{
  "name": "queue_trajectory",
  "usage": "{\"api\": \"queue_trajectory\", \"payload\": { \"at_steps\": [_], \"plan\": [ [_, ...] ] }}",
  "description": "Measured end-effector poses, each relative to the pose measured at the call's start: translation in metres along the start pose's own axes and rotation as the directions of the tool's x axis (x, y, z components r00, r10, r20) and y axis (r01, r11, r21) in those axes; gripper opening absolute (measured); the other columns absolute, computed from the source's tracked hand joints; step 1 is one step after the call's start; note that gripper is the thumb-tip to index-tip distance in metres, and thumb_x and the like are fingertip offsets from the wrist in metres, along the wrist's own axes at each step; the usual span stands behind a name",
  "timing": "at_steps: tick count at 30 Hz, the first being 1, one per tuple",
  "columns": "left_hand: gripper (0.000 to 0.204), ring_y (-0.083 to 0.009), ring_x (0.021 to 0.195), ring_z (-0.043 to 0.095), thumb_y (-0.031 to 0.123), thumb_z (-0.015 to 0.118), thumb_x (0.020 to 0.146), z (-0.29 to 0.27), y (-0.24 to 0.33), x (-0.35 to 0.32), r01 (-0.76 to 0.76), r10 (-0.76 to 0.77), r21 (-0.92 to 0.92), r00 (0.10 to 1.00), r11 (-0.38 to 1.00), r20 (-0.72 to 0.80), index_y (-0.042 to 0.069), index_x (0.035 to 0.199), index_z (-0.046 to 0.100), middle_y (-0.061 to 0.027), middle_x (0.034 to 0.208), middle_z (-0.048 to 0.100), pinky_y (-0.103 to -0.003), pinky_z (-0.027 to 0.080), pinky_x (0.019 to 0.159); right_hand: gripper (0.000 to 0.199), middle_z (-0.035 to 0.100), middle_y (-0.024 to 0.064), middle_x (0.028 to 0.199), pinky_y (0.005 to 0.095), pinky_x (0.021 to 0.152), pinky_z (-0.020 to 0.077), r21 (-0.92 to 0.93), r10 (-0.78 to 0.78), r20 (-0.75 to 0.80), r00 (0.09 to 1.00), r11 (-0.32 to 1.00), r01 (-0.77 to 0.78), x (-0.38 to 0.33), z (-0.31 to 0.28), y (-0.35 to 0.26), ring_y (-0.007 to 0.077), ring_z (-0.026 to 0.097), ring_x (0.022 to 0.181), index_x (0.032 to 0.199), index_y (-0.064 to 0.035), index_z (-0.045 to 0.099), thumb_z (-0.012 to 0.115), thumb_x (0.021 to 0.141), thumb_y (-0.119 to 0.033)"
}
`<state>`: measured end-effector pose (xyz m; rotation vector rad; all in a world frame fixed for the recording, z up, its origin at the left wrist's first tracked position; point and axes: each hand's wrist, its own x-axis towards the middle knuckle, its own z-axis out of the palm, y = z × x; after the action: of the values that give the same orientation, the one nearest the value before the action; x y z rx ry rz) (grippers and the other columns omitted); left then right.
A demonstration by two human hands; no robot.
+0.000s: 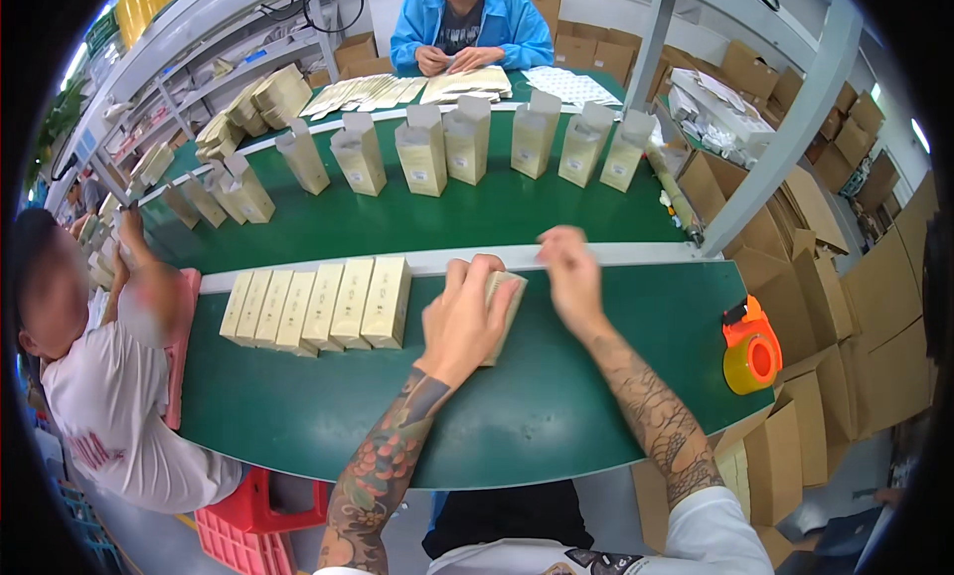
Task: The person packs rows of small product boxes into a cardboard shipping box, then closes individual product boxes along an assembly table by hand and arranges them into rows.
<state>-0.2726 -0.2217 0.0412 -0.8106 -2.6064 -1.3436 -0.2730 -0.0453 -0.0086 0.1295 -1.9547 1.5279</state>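
Observation:
My left hand is closed round a small cream carton, which stands on the near green table, partly hidden by my fingers. To its right and a little apart, my right hand is raised above the table's far edge. Its fingers look curled but are smeared by motion, and I cannot make out anything in them. Left of my left hand stands a row of several closed cream cartons, side by side.
Beyond a pale rail, several open-topped cartons stand on a green surface. An orange tape dispenser lies at my table's right end, beside cardboard boxes. One person sits at left; another handles flat cartons opposite.

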Motion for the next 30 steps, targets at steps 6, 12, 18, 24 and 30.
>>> {"api": "queue_trajectory", "payload": {
  "at_steps": [6, 12, 18, 24, 30],
  "plan": [
    [0.035, -0.0336, 0.094, 0.05, 0.023, 0.065, 0.074, -0.034, -0.05, 0.014, 0.012, 0.082, 0.697, 0.992, 0.717, -0.101, 0.006, 0.102, 0.054, -0.0167, 0.103, 0.05, -0.04, 0.041, 0.073, 0.063, 0.046, 0.0143, 0.121, 0.0337, 0.097, 0.0327, -0.442, -0.134, -0.443, 0.886, 0.893, -0.085, 0.133, -0.119, 0.083, 0.0241, 0.042, 0.113, 0.127, 0.0003, 0.038, 0.07, 0.075, -0.013],
    [0.042, -0.0318, 0.103, 0.045, 0.024, 0.068, 0.072, -0.032, -0.069, 0.008, -0.005, 0.169, 0.572, 0.957, 0.82, -0.234, 0.007, 0.11, 0.056, -0.0162, 0.108, 0.049, -0.039, 0.038, 0.08, 0.082, 0.042, 0.0175, 0.128, 0.0331, 0.098, 0.0339, -0.219, 0.059, -0.342, 0.938, 0.965, -0.14, 0.157, -0.153, 0.118, 0.0252, 0.042, 0.118, 0.135, 0.0008, 0.019, 0.072, 0.074, -0.015],
    [0.047, -0.0338, 0.104, 0.045, 0.021, 0.067, 0.075, -0.026, -0.05, 0.006, -0.166, 0.302, 0.37, 0.888, 0.914, -0.347, 0.004, 0.115, 0.052, -0.0181, 0.11, 0.048, -0.041, 0.038, 0.085, 0.069, 0.047, 0.0156, 0.121, 0.0319, 0.091, 0.04, 0.019, 0.021, -0.589, 0.808, 1.0, -0.013, 0.085, -0.109, 0.071, 0.0217, 0.049, 0.108, 0.134, -0.003, 0.022, 0.066, 0.081, -0.012],
    [0.049, -0.0388, 0.096, 0.05, 0.029, 0.055, 0.087, 0.021, -0.008, -0.01, 0.122, -0.114, -0.605, 0.992, 0.786, 0.053, 0.002, 0.124, 0.04, -0.0221, 0.107, 0.048, -0.042, 0.041, 0.085, 0.04, 0.055, 0.0097, 0.107, 0.0286, 0.087, 0.0408, 0.383, 0.309, 0.07, 0.948, 0.87, -0.312, -0.019, -0.005, -0.027, 0.0165, 0.052, 0.098, 0.123, -0.0033, 0.04, 0.054, 0.089, -0.017],
    [0.042, -0.0361, 0.095, 0.055, 0.029, 0.046, 0.093, 0.048, -0.033, -0.022, -0.079, 0.046, -0.521, 0.996, 0.85, -0.077, 0.003, 0.123, 0.036, -0.0246, 0.109, 0.05, -0.039, 0.042, 0.083, 0.037, 0.054, 0.0104, 0.109, 0.0305, 0.087, 0.0406, 0.388, 0.544, 0.158, 0.824, 0.733, -0.558, -0.049, 0.032, -0.011, 0.0191, 0.051, 0.1, 0.123, -0.0028, 0.042, 0.052, 0.088, -0.012]
  ]
}}
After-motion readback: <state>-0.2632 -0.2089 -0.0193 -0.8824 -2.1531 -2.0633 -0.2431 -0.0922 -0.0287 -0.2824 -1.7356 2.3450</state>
